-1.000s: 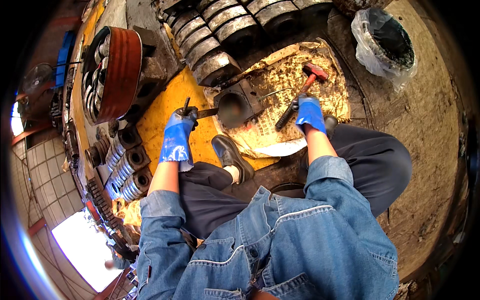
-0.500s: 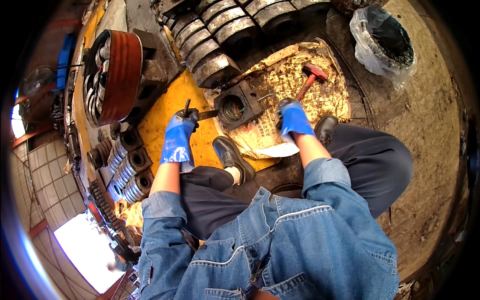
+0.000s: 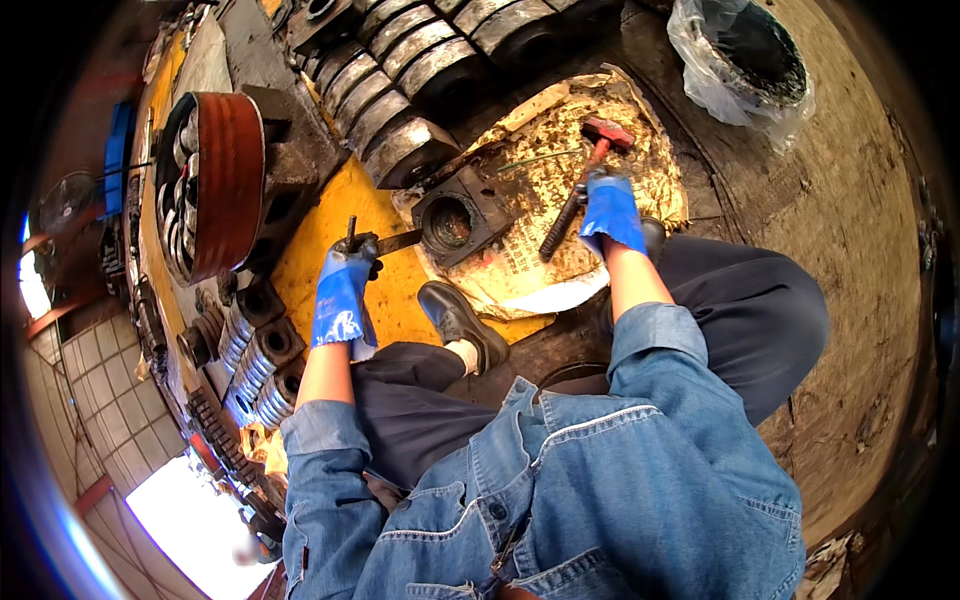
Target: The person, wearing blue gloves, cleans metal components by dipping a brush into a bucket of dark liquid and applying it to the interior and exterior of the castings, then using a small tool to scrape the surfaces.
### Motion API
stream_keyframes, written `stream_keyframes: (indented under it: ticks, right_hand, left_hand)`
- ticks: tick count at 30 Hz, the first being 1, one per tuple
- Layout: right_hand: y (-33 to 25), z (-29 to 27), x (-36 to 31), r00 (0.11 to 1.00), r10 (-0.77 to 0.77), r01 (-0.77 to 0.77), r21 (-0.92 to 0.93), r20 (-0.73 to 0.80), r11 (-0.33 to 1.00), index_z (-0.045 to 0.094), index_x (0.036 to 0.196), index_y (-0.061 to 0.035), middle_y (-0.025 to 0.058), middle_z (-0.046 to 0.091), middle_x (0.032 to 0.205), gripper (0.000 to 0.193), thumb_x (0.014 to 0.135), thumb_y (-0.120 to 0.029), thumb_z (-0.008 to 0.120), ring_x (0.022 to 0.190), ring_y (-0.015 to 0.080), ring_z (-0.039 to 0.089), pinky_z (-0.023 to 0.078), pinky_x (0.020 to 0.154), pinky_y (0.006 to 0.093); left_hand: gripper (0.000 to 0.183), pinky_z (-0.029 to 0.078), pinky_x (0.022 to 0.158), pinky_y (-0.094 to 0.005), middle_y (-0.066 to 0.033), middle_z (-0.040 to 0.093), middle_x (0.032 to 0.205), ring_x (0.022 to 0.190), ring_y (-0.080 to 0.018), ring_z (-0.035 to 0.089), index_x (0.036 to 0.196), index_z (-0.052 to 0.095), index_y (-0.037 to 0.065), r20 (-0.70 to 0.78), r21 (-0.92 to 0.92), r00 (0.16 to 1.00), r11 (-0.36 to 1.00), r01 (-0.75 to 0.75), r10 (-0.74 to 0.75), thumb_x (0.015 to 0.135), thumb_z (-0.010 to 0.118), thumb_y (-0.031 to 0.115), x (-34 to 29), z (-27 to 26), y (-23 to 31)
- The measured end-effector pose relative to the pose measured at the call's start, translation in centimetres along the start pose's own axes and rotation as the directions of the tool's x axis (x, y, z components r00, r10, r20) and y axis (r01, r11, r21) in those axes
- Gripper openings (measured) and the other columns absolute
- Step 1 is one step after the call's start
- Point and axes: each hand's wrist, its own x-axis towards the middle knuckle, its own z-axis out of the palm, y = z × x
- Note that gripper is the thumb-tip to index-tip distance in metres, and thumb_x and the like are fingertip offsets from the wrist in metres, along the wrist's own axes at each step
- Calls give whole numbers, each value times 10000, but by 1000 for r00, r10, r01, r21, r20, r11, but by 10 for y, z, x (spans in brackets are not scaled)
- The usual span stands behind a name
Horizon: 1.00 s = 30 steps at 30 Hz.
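Note:
My left hand, in a blue rubber glove blackened at the fingers, is closed round a dark metal bar tool. Its flat blade reaches right to the square metal block, and a short peg stands up above the fist. The block has a round bore and sits on a stained sheet of sacking or card. My right hand, gloved alike, grips a red-headed hammer high on its handle. The black ribbed grip sticks out beyond the hand toward my feet. A thin greenish rod lies beyond the block.
Rows of rounded metal castings stand at the far side. A red-brown drum with metal parts is at the left, and ribbed parts lie nearer. A plastic-lined bucket stands far right. My shoe borders the sheet.
My right hand has shifted up the hammer handle toward the head, uncovering the black grip. The thin rod now shows beyond the block. My left hand keeps the bar tool by the block.

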Motion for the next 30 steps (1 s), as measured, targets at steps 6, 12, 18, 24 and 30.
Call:
stream_keyframes:
  ticks: [6, 12, 18, 24, 30]
  right_hand:
    - [-16, 11, -12, 995, 88, -90, 43, 43, 995, 641, 944, -7, 140, 678, 767, 226, 924, -218, 563, 672, 263, 666, 479, 547, 392]
    - [-49, 0, -36, 955, 265, -291, 244, 134, 925, 647, 921, 2, 128, 683, 755, 256, 934, -231, 542, 623, 220, 657, 483, 546, 357]
    - [-66, 10, -40, 932, 182, -247, 181, 313, 952, 645, 981, -19, 128, 697, 889, 250, 948, -206, 481, 739, 219, 661, 516, 630, 333]
    - [-65, 65, -35, 952, 22, 45, -210, 304, 977, 646, 1070, -44, 144, 706, 974, 295, 938, -251, 484, 835, 201, 691, 534, 707, 340]
    - [-66, 8, -20, 912, 282, -396, 453, 299, 799, 627, 895, -41, 69, 669, 766, 262, 975, -240, 476, 646, 165, 593, 460, 604, 334]
  left_hand:
    - [288, 442, 478, -278, -89, 698, 743, 569, -152, 637, 1168, 669, 62, 18, -53, 1000, 998, 24, -23, 932, 626, 223, 5, 0, 5]
    - [277, 459, 500, -279, -88, 690, 742, 574, -152, 630, 1145, 671, 44, -2, -91, 999, 995, 45, -46, 931, 637, 217, -1, -2, 2]
    - [264, 508, 554, -289, -89, 671, 743, 593, -153, 622, 1096, 675, -8, -4, -151, 999, 988, 32, -33, 928, 651, 194, -6, -1, 6]
    - [273, 506, 565, -290, -99, 675, 733, 591, -154, 625, 1119, 673, 3, 20, -88, 998, 995, 55, -53, 924, 652, 193, 4, -1, 11]
    - [257, 504, 568, -287, -99, 672, 723, 602, -151, 626, 1116, 678, 9, 3, -87, 999, 996, 35, -35, 923, 644, 175, -3, -3, 13]
